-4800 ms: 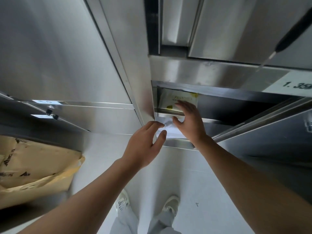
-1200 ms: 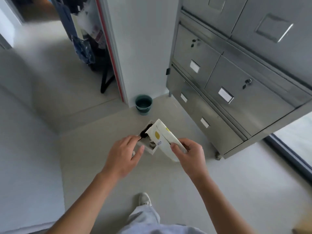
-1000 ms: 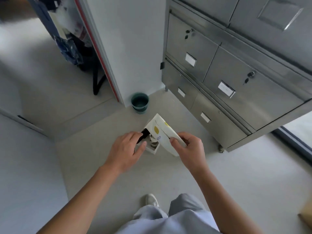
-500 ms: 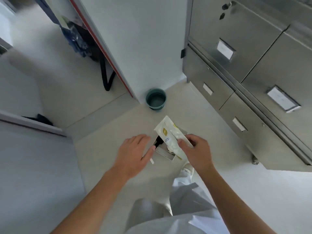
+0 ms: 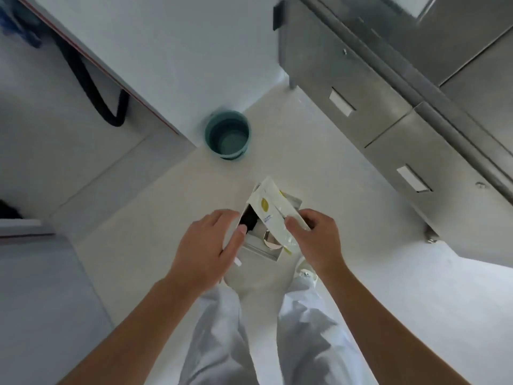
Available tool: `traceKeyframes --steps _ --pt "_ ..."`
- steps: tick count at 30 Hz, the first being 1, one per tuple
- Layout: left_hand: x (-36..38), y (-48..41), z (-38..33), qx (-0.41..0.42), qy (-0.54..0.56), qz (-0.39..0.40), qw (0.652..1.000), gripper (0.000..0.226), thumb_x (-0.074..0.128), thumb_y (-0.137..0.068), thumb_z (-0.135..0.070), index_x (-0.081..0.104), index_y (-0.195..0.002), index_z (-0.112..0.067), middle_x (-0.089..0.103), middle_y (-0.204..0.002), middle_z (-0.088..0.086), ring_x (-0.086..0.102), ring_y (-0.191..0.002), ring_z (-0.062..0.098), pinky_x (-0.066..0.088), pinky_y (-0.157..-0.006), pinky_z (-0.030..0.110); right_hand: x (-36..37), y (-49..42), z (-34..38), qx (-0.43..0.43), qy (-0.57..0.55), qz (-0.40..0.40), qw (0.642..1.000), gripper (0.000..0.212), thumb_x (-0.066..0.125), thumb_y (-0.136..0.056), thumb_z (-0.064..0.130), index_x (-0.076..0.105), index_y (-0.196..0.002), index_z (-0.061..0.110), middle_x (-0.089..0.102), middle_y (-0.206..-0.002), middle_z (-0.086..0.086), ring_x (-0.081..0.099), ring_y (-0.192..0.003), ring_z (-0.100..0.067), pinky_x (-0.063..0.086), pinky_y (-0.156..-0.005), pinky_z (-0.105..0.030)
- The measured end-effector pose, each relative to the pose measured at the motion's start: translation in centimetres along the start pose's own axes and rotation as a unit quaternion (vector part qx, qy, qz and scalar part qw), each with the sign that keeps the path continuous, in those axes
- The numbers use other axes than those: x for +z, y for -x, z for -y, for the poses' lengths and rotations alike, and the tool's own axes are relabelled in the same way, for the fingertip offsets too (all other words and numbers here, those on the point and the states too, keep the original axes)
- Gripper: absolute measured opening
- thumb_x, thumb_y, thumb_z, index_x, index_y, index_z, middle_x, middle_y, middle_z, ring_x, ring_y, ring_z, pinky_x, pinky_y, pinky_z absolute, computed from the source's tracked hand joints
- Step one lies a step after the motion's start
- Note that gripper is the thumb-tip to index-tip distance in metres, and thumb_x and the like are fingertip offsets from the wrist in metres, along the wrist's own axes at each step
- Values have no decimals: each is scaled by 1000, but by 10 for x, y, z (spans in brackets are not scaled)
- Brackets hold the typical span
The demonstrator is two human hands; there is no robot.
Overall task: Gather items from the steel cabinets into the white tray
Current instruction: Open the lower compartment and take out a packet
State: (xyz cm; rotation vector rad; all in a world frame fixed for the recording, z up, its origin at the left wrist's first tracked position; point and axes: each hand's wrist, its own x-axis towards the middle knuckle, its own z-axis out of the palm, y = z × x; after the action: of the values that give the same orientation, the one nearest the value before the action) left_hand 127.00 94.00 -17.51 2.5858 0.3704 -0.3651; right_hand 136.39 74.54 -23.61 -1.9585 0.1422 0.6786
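Observation:
The white tray (image 5: 273, 256) lies on the floor just ahead of my feet, with a round shiny item (image 5: 269, 240) inside it. My right hand (image 5: 316, 240) pinches flat white packets with yellow marks (image 5: 270, 215) by their lower end and holds them tilted over the tray. My left hand (image 5: 208, 245) hovers at the tray's left edge, its thumb against a black item (image 5: 249, 220); a thin white end (image 5: 237, 262) sticks out under the palm. The steel cabinets (image 5: 388, 112) stand to the right with their drawers closed.
A teal bucket (image 5: 228, 134) stands at the wall corner beyond the tray. A white wall panel (image 5: 155, 51) runs back left, with a black hose (image 5: 91, 90) behind it. My legs in white trousers (image 5: 277, 329) are directly below the tray.
I have taken the packets from the cabinet, turned and stepped up to the tray on the floor. Both hands have come down over it, and the view now looks steeply down.

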Motion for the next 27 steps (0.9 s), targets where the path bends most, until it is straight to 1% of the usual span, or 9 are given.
traceKeyframes --steps 3,8,11,13,15,17,20,24,27 --pt "53 -32 41 6 1 32 999 56 26 -99 -51 59 -127 -15 63 -125 -2 60 -109 19 46 -93 38 33 -31 -62 49 -4 -33 998 16 73 -84 30 71 -68 32 67 -63 11 55 -53 -2 40 -47 -17" --pt "137 -65 113 20 -7 116 993 57 26 -99 -52 58 -128 -15 62 -125 -1 61 -105 20 46 -91 37 87 -56 -157 138 -34 -102 985 11 71 -82 30 73 -71 29 69 -65 3 59 -58 -13 47 -54 -33" --pt "173 -73 155 26 -21 165 986 50 30 -102 -48 58 -128 -16 63 -123 -1 60 -105 19 45 -91 35 126 -64 -189 157 -50 -106 981 9 72 -85 23 75 -77 26 72 -68 11 64 -60 -4 47 -52 -18" --pt "189 -76 179 30 -32 196 980 54 28 -101 -51 58 -129 -16 62 -125 -2 59 -107 18 44 -93 34 152 -69 -200 156 -49 -84 983 9 71 -87 17 77 -91 23 74 -75 15 67 -67 2 46 -55 -10" --pt "198 -79 196 35 -44 217 975 59 26 -98 -55 58 -129 -17 62 -126 -4 59 -108 17 43 -92 33 171 -75 -207 157 -50 -71 984 14 70 -89 14 77 -100 18 75 -92 8 68 -76 0 51 -63 -15" --pt "202 -84 207 29 -44 219 974 62 24 -96 -58 59 -128 -18 63 -124 -5 60 -105 16 45 -91 33 183 -82 -207 173 -52 -75 981 13 69 -89 14 77 -99 15 73 -99 -2 70 -83 -10 58 -72 -27" --pt "204 -91 215 11 -31 203 979 60 26 -96 -58 61 -124 -18 65 -120 -5 62 -101 18 48 -88 36 187 -97 -202 165 -51 -90 981 9 68 -88 15 76 -90 11 74 -84 -5 68 -78 -22 56 -69 -38" --pt "210 -104 212 -1 -17 204 979 58 29 -98 -58 58 -129 -19 63 -125 -6 60 -108 16 46 -92 34 166 -128 -192 127 -47 -97 986 11 69 -88 15 77 -95 16 75 -78 10 68 -70 -2 53 -56 -21" --pt "215 -114 200 -6 -12 201 980 52 32 -101 -53 56 -131 -19 62 -127 -5 59 -110 15 45 -92 33 139 -154 -187 104 -14 -95 990 10 69 -86 18 76 -93 21 72 -74 16 65 -67 1 48 -54 -17"
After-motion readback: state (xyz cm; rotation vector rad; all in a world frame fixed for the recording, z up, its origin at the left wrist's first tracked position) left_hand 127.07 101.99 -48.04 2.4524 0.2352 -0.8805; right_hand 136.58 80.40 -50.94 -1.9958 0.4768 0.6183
